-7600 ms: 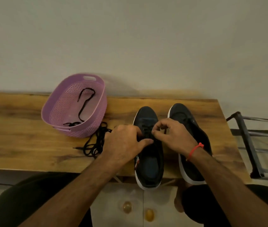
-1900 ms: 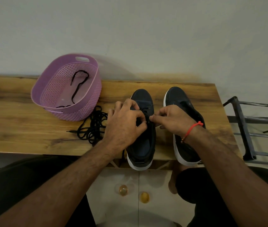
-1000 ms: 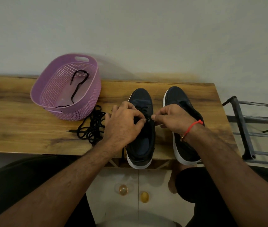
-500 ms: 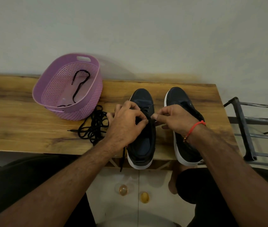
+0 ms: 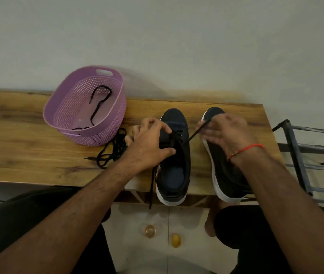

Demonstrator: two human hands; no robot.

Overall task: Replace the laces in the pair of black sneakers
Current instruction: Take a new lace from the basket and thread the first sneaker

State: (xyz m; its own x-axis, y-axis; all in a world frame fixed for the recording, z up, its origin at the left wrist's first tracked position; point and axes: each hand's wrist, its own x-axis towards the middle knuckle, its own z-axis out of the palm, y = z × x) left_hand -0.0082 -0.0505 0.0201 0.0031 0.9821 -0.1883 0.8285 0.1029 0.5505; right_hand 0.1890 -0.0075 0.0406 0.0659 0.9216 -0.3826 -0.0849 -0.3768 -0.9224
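Two black sneakers with white soles stand side by side at the right end of the wooden desk (image 5: 28, 155), toes toward the wall and heels overhanging the near edge. The left hand (image 5: 149, 145) grips the left sneaker (image 5: 175, 155) across its lace area, fingers curled over the upper and the thumb pressed on the tongue. A black lace (image 5: 196, 132) is threaded through that shoe's far eyelets; one end runs taut from the eyelets up to the right hand (image 5: 226, 133), which pinches it near the tip above the right sneaker (image 5: 226, 175). That hand is motion-blurred, so the exact finger placement cannot be told. The lace's other end (image 5: 153, 186) hangs past the near edge of the desk beside the left sneaker. A loose bundle of black laces (image 5: 113, 149) lies on the desk just left of the left hand, touching the base of a purple perforated basket (image 5: 105, 133) that stands toward the far edge. One more black lace (image 5: 98, 103) lies inside the basket. A red thread band (image 5: 246, 148) circles the right wrist.
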